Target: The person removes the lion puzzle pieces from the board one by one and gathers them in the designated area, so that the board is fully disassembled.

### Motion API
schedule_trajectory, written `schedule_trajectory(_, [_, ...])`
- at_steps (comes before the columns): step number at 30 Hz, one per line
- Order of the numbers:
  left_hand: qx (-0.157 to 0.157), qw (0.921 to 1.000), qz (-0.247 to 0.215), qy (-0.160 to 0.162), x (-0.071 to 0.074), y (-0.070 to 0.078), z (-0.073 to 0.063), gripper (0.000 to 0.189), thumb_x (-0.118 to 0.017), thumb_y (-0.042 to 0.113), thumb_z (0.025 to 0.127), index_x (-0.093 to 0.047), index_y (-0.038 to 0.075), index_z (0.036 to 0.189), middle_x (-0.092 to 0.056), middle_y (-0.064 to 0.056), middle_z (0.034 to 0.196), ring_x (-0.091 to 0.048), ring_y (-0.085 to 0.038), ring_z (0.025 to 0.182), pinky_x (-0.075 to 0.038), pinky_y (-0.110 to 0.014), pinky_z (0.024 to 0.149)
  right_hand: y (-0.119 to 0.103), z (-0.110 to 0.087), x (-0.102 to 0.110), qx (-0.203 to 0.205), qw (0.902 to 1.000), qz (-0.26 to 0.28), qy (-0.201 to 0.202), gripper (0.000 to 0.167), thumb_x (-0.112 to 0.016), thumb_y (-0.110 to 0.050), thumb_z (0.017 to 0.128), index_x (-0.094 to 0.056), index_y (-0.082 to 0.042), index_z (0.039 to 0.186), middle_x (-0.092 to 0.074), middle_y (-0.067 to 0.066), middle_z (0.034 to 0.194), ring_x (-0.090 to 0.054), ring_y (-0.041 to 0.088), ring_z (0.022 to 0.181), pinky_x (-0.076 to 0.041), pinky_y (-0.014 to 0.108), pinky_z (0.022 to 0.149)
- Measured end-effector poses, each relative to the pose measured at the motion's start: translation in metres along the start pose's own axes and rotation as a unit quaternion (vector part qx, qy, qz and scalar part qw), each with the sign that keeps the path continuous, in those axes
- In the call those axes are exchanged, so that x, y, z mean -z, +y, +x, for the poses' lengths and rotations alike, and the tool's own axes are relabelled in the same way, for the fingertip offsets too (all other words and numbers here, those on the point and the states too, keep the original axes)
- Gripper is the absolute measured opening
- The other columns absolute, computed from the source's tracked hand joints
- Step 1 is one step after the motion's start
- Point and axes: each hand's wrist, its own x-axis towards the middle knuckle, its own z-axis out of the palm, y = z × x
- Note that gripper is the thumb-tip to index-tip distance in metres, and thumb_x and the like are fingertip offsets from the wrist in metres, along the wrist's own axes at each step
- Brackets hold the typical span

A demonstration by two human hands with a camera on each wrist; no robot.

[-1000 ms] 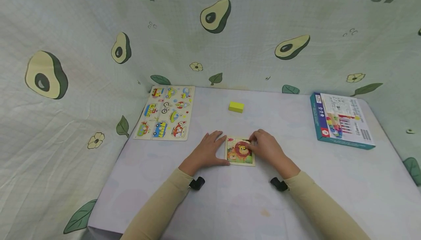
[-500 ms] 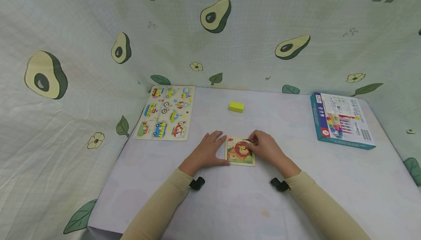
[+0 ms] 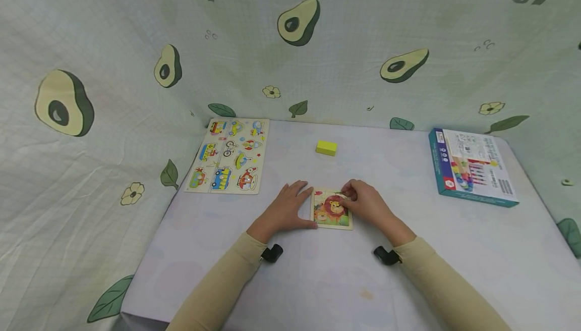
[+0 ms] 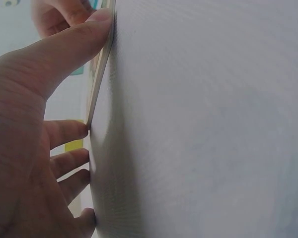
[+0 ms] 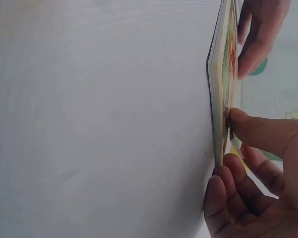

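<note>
A small square wooden lion puzzle (image 3: pixel 331 210) lies flat on the table, in the middle of the head view. My left hand (image 3: pixel 286 210) rests at its left side with fingers spread. Its thumb (image 4: pixel 97 29) touches the near left corner of the wooden frame, and the fingertips stand on the table. At the far right corner my right hand (image 3: pixel 369 202) pinches a puzzle piece (image 5: pixel 232 130). That piece sits slightly raised from the board in the right wrist view, under the thumb. The curled fingers hide most of it in the head view.
A wooden board with vehicle pictures (image 3: pixel 227 157) lies at the back left. The yellow block (image 3: pixel 326 148) sits behind the puzzle. A teal and white box (image 3: pixel 474 167) lies at the back right. An avocado-print cloth (image 3: pixel 345 68) hangs behind the white table (image 3: pixel 317 285).
My right fingertips have shifted slightly left over the puzzle's far right corner. The left hand and the puzzle look unmoved.
</note>
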Motion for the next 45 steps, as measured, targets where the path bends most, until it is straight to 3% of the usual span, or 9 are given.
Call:
schedule_trajectory(11, [0.000,1.0000,-0.004,0.001,-0.0014,-0.0007,0.0005,0.104,-0.078,0.066,0.078,-0.036,0.016,0.159,-0.027,-0.006,0.165,-0.019,-0.022,0.154,-0.007,-0.043,0.128,0.0052,-0.0007,-0.0022,0.019,0.9998,0.008,0.008,0.026,-0.078,-0.022,0.092,-0.066,-0.009,0.111,-0.061,0.000,0.084,-0.053,0.017,0.075,-0.046,0.032,0.067])
schedule_trajectory(21, [0.002,1.0000,-0.005,-0.002,0.0004,0.0010,0.0002,0.104,-0.077,0.066,0.079,-0.035,0.017,0.160,-0.027,-0.006,0.166,-0.019,-0.022,0.154,-0.006,-0.043,0.128,0.0069,-0.0018,-0.0001,0.016,0.9993,0.033,0.004,0.021,-0.074,-0.021,0.095,-0.066,-0.012,0.112,-0.066,0.000,0.089,-0.061,0.016,0.081,-0.052,0.035,0.075])
schedule_trajectory(36, [0.005,0.9999,-0.010,-0.002,0.0017,0.0017,-0.0011,0.102,-0.078,0.064,0.079,-0.036,0.017,0.159,-0.027,-0.006,0.165,-0.019,-0.021,0.154,-0.007,-0.042,0.128,0.0071,-0.0006,0.0016,0.002,0.9989,0.046,-0.009,0.019,-0.072,-0.020,0.096,-0.059,-0.011,0.107,-0.067,0.001,0.087,-0.057,0.018,0.079,-0.047,0.033,0.072])
schedule_trajectory(45, [0.001,1.0000,-0.009,0.002,0.0006,0.0010,-0.0011,0.102,-0.078,0.064,0.079,-0.037,0.016,0.159,-0.027,-0.006,0.165,-0.020,-0.021,0.154,-0.007,-0.042,0.128,0.0058,-0.0018,0.0020,0.022,0.9983,0.052,-0.017,0.017,-0.070,-0.017,0.097,-0.058,-0.010,0.106,-0.066,0.004,0.093,-0.058,0.019,0.084,-0.049,0.036,0.075])
